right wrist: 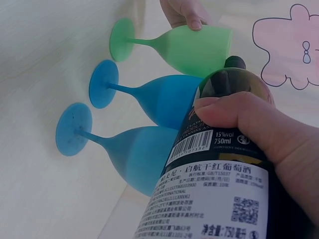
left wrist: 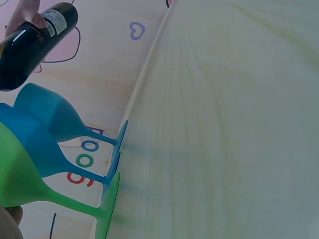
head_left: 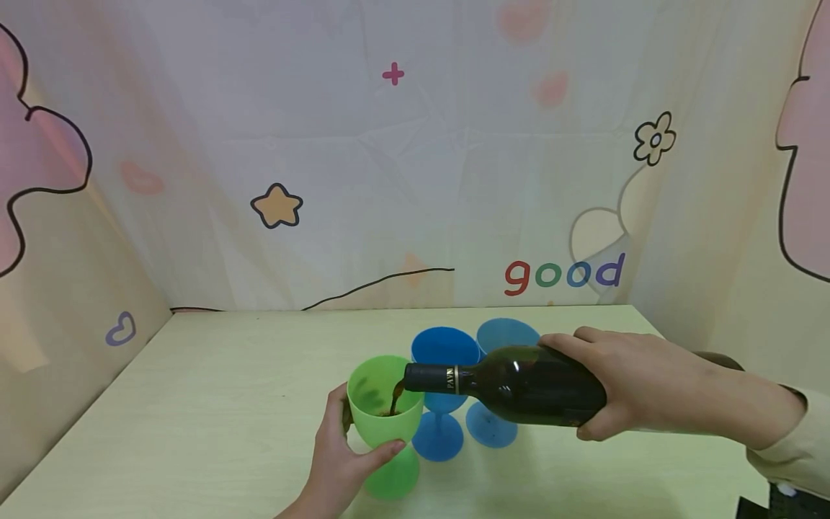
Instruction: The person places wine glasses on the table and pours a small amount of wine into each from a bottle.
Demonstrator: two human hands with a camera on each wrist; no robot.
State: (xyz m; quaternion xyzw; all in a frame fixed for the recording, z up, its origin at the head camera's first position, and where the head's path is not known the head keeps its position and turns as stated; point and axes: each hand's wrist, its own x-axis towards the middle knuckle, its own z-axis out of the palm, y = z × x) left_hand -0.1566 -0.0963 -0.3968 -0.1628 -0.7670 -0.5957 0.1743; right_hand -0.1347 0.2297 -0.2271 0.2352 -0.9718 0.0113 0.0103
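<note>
A dark wine bottle (head_left: 528, 389), tipped nearly level, is gripped round its body by my right hand (head_left: 638, 382). Its mouth sits at the rim of a green goblet (head_left: 382, 429), and a thin dark stream of wine (head_left: 395, 395) runs down inside the bowl. My left hand (head_left: 337, 454) holds that bowl from the left, thumb in front and fingers partly hidden behind. The goblet's foot rests on the table. White label print (right wrist: 204, 199) shows on the bottle in the right wrist view.
Beside the green goblet stand a darker blue goblet (head_left: 439, 436) and a lighter blue goblet (head_left: 491, 425), both upright and partly behind the bottle. The pale table (head_left: 214, 425) meets a printed cloth backdrop (head_left: 363, 166) at the back and sides.
</note>
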